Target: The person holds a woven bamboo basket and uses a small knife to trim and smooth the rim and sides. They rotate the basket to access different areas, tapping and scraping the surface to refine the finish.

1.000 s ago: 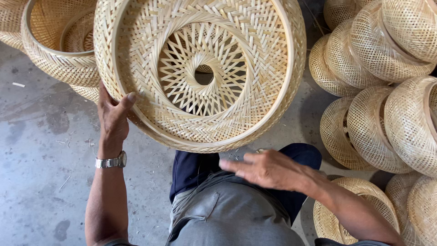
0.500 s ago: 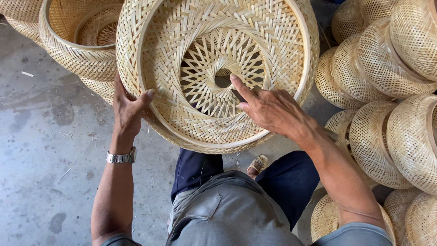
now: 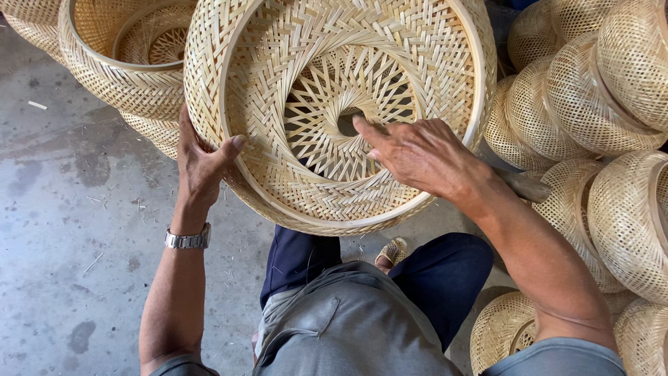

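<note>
Two hands on pale round woven bamboo basket [image 3: 334, 111] above my knees: left hand [image 3: 202, 157] grips its rim, right hand [image 3: 417, 153] open, fingers at centre hole. Checking weave; needs steady turning.

Grey concrete floor [image 3: 62, 209], stained, straw bits scattered. Woven baskets [image 3: 605, 139] piled at 3 o'clock, more baskets [image 3: 118, 76] at 11.

The left hand [image 3: 200, 161] grips the woven basket's [image 3: 278, 188] lower-left rim, thumb hooked inside; the right hand [image 3: 417, 154] lies spread inside it, forefinger at its centre hole.
</note>
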